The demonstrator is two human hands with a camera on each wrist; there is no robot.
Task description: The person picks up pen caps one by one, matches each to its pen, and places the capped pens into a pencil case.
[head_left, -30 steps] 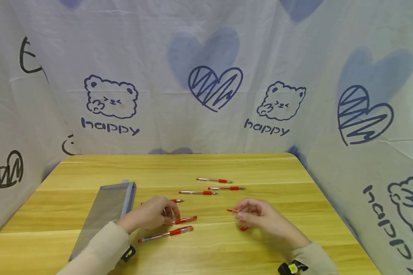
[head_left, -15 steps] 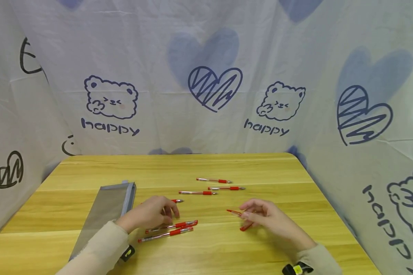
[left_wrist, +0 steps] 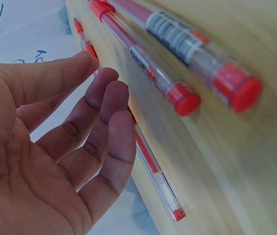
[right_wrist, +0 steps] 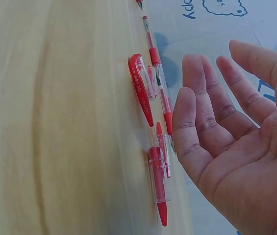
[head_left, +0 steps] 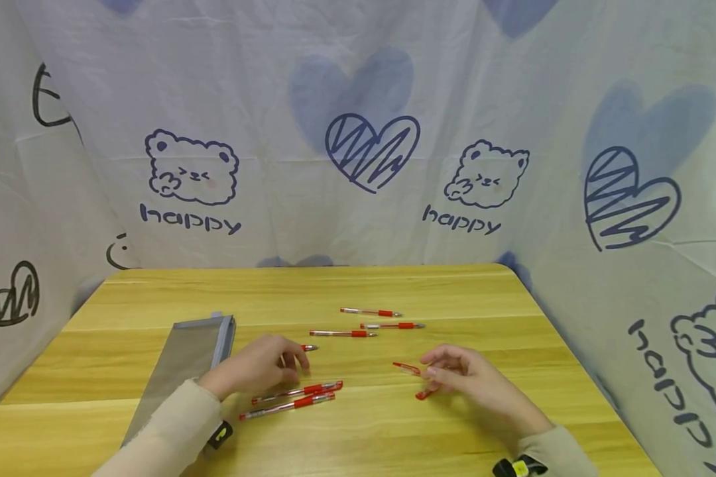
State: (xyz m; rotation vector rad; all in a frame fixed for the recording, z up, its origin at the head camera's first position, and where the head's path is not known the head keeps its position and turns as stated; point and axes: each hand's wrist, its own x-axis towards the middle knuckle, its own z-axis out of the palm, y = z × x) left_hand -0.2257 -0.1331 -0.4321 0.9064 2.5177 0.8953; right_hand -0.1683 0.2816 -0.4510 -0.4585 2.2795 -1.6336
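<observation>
My left hand [head_left: 262, 364] hovers with loosely bent fingers, holding nothing, above the left part of the wooden table. Just in front of it, two red gel pens lie close together, the farther pen [head_left: 298, 392] and the nearer pen [head_left: 289, 406], both with red right ends. Another red pen [head_left: 310, 348] is partly hidden behind this hand. On the right, my right hand [head_left: 465, 381] is relaxed, palm facing inward, with nothing in its fingers. Beside its fingertips lie red pen caps with clear parts, one cap [right_wrist: 140, 88] and another cap [right_wrist: 159, 181] in the right wrist view.
A grey zip pouch [head_left: 181, 371] lies at the left, partly under the left forearm in the head view. Farther back are three red pens with bare silver tips: a rear pen [head_left: 370, 312], a right pen [head_left: 392, 326] and a left pen [head_left: 343, 334].
The left hand has let go of a pen, which now lies beside the nearest one. The right hand has released a red cap onto the table and drawn slightly right.
</observation>
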